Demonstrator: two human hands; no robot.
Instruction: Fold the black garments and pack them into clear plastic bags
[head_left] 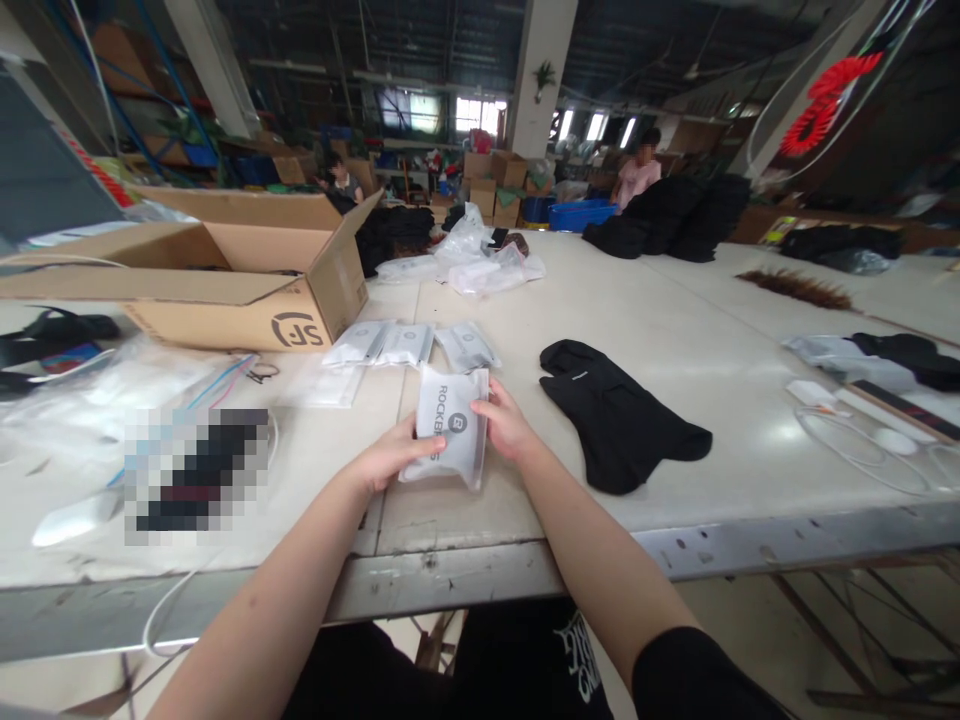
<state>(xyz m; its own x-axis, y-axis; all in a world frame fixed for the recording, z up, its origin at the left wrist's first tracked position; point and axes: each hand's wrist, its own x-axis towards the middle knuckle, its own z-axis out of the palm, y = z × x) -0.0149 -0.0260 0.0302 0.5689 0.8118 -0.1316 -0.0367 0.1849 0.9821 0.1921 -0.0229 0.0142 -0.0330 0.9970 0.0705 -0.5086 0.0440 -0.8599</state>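
A pixelated block (193, 474) covers whatever lies on the left part of the table, and the clear plastic bags (112, 385) around it are too glossy to read. The open cardboard box (247, 270) behind them shows only its flaps and a printed logo; its contents are hidden. The table (675, 330) is a long pale worktop with a worn metal front edge, set in a dim warehouse with pillars, stacked cartons and a blue crate far back, where two other people stand, too small to make out. Near the front edge at the middle, a flat grey-white packaging pouch (450, 425) with dark lettering, partly hidden by fingers, is held up slightly tilted just over the tabletop. The left hand (391, 455) pinches its lower left edge with curled fingers, and the right hand (505, 425) grips its right edge, thumb on the front. Just behind it lies a small row of similar pouches (412, 345). To the right a black balaclava (619, 415) lies flat, apart from the hands. Farther right, a dark garment (911, 358) is cut off by the frame edge.
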